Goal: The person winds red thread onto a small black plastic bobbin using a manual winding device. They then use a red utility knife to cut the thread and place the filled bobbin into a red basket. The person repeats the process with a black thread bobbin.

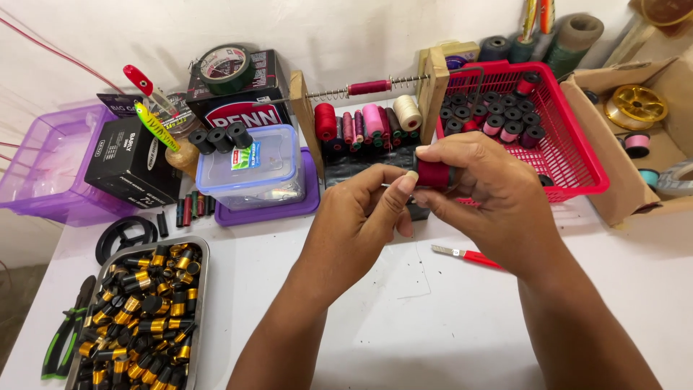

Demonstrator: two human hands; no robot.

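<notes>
My right hand (485,195) grips a small spool of dark red thread (433,174) above the white table (404,318). My left hand (361,217) pinches at the spool's left end with thumb and forefinger. Both hands are raised in front of a wooden rack (434,83) that carries a row of coloured thread spools (368,121) and a spring rod with one red spool on it. A red craft knife (468,255) lies on the table just below my right hand.
A red plastic basket (570,155) of small spools stands at the back right, beside a cardboard box (621,180). A metal tray (201,249) of black-and-gold parts sits at front left, with green-handled pliers (61,336). A clear lidded box (249,165), black boxes and a purple bin stand at the back left.
</notes>
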